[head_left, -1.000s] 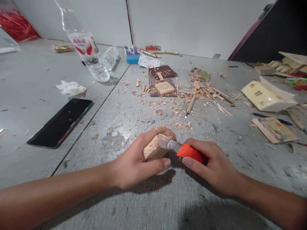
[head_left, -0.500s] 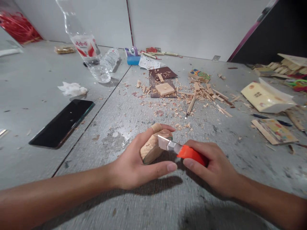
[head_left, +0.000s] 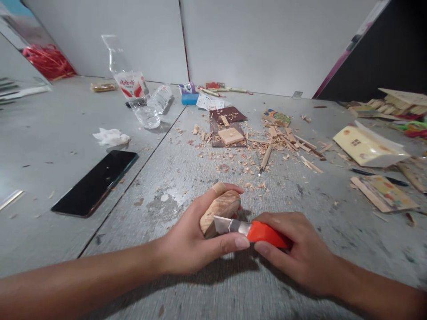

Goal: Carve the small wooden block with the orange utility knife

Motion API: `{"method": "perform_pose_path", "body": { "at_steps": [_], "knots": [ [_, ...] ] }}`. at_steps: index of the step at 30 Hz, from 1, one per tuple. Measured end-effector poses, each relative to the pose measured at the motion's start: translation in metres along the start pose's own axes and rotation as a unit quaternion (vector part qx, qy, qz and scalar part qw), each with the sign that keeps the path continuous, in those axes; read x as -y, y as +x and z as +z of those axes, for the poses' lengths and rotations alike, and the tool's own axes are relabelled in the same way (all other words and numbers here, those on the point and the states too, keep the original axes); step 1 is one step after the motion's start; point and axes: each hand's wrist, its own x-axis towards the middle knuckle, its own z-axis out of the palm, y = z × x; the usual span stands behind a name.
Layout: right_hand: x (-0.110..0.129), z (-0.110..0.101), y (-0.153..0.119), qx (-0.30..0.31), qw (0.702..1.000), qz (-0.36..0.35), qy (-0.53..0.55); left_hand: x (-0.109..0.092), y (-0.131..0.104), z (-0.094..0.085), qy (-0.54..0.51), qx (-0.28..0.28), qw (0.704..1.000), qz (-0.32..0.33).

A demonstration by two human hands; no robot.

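My left hand [head_left: 196, 238] is closed around a rounded piece of light wood [head_left: 218, 210], with a tan band on one finger. The thumb lies along the near side, its tip by the knife's orange handle. My right hand [head_left: 293, 244] grips a utility knife [head_left: 268, 234] by that handle. The knife's short metal blade [head_left: 222, 224] points left and lies against the near side of the wood.
A phone [head_left: 95, 183], crumpled tissue [head_left: 111, 137] and two clear bottles [head_left: 147, 116] are at the left. Beyond my hands lie wood shavings [head_left: 283, 141], a carving tool [head_left: 266, 160] and a square wood block [head_left: 231, 136]. A yellow packet [head_left: 367, 144] sits at the right.
The knife blade has moved left and down along the wood, and its handle now reaches my left thumb tip. The wood has turned slightly in my left hand. The whole view has shifted a little.
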Motion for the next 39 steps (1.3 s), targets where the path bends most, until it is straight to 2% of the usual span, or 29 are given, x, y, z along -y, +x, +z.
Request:
{"method": "perform_pose_path", "body": {
  "at_steps": [9,16,28,34,39],
  "knots": [
    [-0.0028,0.0043,-0.0028,-0.024,1.0,-0.019,-0.001,-0.001,-0.0014,-0.0006,0.001,0.0,1.0,0.001],
    [-0.0045,0.0044,-0.0043,-0.036,0.998,-0.037,-0.019,0.0004,-0.0063,0.0006,0.094,-0.049,0.994,0.014],
    [-0.0059,0.0056,-0.0061,-0.065,0.995,-0.063,-0.041,0.0027,-0.0079,-0.0003,0.136,-0.039,0.989,0.045],
    [-0.0004,0.0024,-0.0021,-0.066,0.995,-0.063,-0.047,0.0006,-0.0055,0.0014,0.132,-0.048,0.99,0.027],
    [-0.0002,0.0034,-0.0011,-0.098,0.99,-0.074,-0.074,-0.0004,-0.0045,0.0023,0.127,-0.062,0.99,0.011]
  ]
}}
